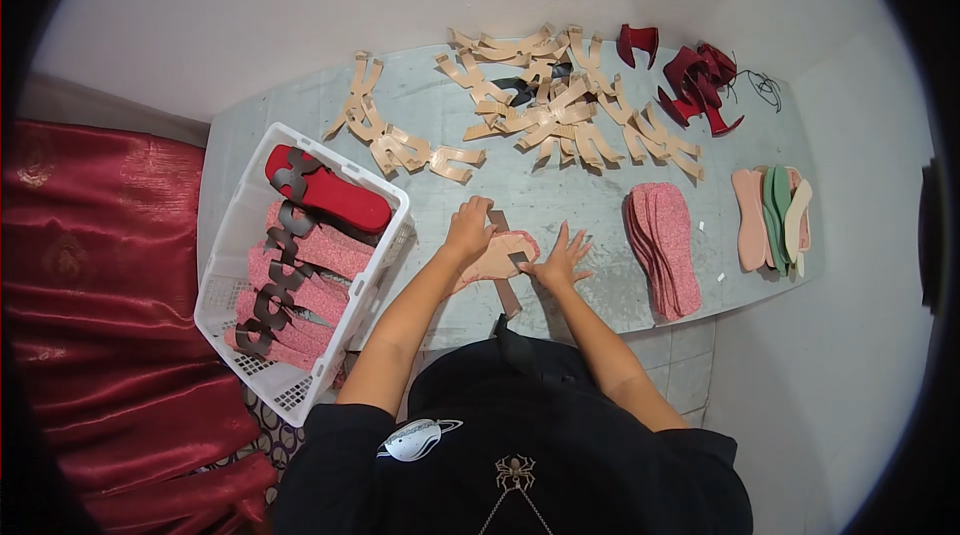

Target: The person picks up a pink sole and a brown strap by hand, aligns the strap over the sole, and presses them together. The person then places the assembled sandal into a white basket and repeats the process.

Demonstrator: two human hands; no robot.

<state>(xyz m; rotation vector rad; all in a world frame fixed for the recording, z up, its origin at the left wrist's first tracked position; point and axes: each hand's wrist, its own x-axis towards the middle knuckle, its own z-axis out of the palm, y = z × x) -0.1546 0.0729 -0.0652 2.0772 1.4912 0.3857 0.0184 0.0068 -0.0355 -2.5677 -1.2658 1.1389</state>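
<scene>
A sandal insole (488,263) lies slanted on the table in front of me, its beige side up and a pink rim showing at the far end. Dark brown strap pieces (508,298) stick out from under it on the near and far sides, and one strap end is folded over the top. At the insole's left edge, beside the far strap, my left hand (468,232) is closed with its fingers together; the fingertips are partly hidden. My right hand (558,261) has its fingers spread, and its thumb touches the folded strap end.
A white plastic basket (375,275) on the left holds pink and red sandals with brown straps. Beige strap pieces (560,115) are heaped at the back, near dark red heel-shaped parts (700,75). Stacked pink insoles (662,250) and coloured soles (775,220) lie right.
</scene>
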